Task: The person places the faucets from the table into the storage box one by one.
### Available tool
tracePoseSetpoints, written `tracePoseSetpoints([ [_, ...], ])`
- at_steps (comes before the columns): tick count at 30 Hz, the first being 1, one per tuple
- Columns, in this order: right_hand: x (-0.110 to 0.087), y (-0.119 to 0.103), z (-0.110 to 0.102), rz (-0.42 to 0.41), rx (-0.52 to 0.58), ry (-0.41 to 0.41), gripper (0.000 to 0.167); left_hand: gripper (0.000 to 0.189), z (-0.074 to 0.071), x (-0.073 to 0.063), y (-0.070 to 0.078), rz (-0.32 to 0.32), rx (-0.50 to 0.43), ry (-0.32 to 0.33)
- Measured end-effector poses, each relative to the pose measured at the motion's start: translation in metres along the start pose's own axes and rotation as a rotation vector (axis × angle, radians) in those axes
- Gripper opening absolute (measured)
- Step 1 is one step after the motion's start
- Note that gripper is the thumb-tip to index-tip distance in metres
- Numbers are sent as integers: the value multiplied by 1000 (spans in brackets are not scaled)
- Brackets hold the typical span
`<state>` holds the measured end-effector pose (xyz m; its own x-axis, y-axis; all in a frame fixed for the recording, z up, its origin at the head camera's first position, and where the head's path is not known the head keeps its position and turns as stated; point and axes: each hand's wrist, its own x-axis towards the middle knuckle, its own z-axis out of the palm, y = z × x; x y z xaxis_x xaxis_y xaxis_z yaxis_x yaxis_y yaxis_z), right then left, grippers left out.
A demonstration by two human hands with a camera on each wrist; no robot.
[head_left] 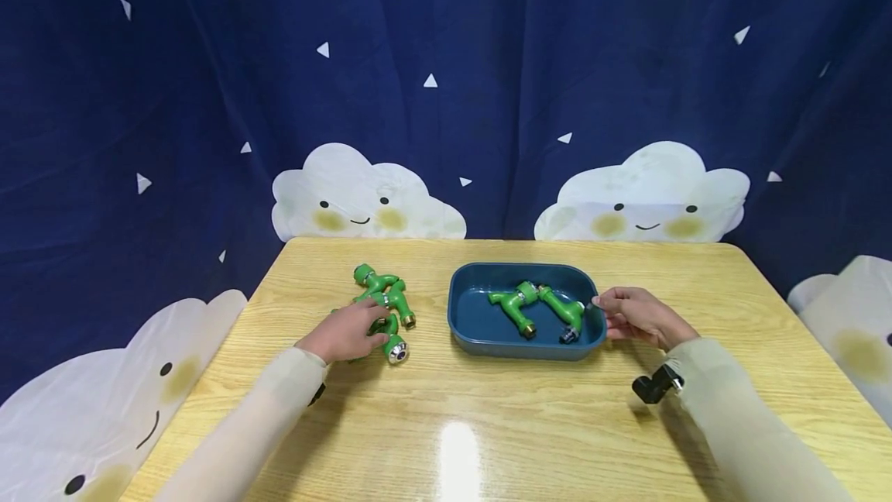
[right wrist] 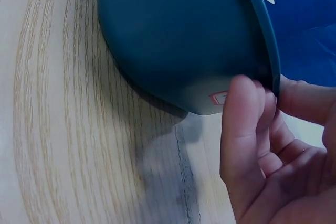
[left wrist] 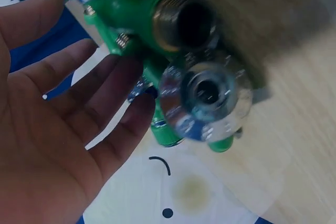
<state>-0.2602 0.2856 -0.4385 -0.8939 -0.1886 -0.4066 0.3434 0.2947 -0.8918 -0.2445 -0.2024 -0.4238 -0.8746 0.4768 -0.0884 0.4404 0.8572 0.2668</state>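
Green plastic taps lie in a loose pile on the left of the table. My left hand reaches over the near side of that pile, its fingers loosely spread against the taps. One tap shows its open threaded end in the left wrist view, above a chrome-collared end. At the right, my right hand pinches the rim of a dark blue plastic tray between thumb and fingers. Inside the tray lie two more green taps, one branching and one slanted.
A wooden table carries everything. Behind it hangs a dark blue curtain with white triangles and cloud shapes. A small black device sits at the right wrist. A reddish-edged label is on the tray's outer wall.
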Motion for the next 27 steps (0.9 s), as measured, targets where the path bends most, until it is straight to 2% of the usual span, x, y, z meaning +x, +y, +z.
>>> tracePoseSetpoints([
  [8, -1, 0, 0, 8, 2, 1, 26, 40, 9, -1, 3, -25, -9, 29],
  [15, 0, 1, 0, 13, 21, -7, 25, 41, 12, -1, 13, -79, 0, 25],
  [22, 0, 1, 2, 9, 28, -12, 24, 52, 16, -1, 25, -150, -68, 4],
  [27, -1, 0, 1, 7, 32, -8, 23, 52, 18, -2, 29, -143, -100, 29],
])
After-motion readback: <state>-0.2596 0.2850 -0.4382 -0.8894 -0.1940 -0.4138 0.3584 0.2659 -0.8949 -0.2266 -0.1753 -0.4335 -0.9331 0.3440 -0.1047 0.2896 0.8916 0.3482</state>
